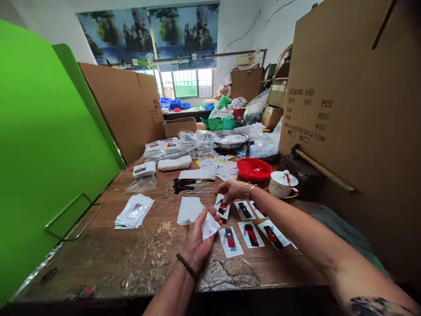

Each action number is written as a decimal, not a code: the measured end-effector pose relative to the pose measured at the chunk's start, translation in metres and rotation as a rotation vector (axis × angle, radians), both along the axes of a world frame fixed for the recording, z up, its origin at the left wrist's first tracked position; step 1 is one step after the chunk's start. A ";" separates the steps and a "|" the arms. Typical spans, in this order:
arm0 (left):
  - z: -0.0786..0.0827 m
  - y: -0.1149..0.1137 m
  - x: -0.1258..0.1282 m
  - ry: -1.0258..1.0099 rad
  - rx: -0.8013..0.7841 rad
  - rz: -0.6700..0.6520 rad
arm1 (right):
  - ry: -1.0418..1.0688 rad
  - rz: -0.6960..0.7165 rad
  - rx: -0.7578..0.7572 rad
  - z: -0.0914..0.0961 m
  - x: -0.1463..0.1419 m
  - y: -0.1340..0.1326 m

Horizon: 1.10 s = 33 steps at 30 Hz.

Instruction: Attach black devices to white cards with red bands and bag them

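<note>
My left hand point(199, 235) is closed around a blank white card point(208, 227), held palm up above the wooden table point(131, 259). Further out, my right hand point(232, 190) pinches a white card bearing a black and red piece point(222, 206) at its top edge. To the right of it lie several more such cards in two rows, among them one point(230, 241) just in front of my left hand. A small stack of blank white cards point(188, 210) sits beside my left hand.
A red basket point(254, 169), a lidded white cup point(283, 183) and a metal bowl point(230, 139) stand behind the cards. A pile of clear bags point(134, 211) lies at left near a green panel point(49, 145). Loose black pieces point(183, 184), packed stacks and large cardboard boxes point(355, 109) surround the table.
</note>
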State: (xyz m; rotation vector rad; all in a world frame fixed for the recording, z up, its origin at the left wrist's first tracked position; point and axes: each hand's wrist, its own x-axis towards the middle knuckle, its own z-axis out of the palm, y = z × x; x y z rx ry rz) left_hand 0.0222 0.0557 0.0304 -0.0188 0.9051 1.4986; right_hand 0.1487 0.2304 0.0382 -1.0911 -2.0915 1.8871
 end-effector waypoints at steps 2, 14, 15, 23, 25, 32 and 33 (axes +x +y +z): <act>0.006 -0.009 -0.019 -0.032 0.058 0.101 | 0.228 -0.082 -0.161 0.005 0.003 -0.021; 0.013 -0.076 -0.073 -0.017 0.267 0.402 | 0.619 -0.390 -0.644 -0.026 -0.067 -0.193; 0.013 -0.081 -0.074 -0.013 0.278 0.415 | 0.632 -0.422 -0.650 -0.029 -0.073 -0.198; 0.014 -0.096 -0.085 0.087 0.326 0.510 | 0.681 -0.631 -0.626 -0.033 -0.101 -0.222; 0.013 -0.097 -0.088 0.137 0.345 0.535 | 0.659 -0.624 -0.634 -0.031 -0.103 -0.225; 0.009 -0.102 -0.098 0.178 0.347 0.567 | 0.598 -0.545 -0.639 -0.024 -0.102 -0.221; 0.009 -0.103 -0.097 0.188 0.350 0.563 | 0.595 -0.542 -0.630 -0.022 -0.102 -0.220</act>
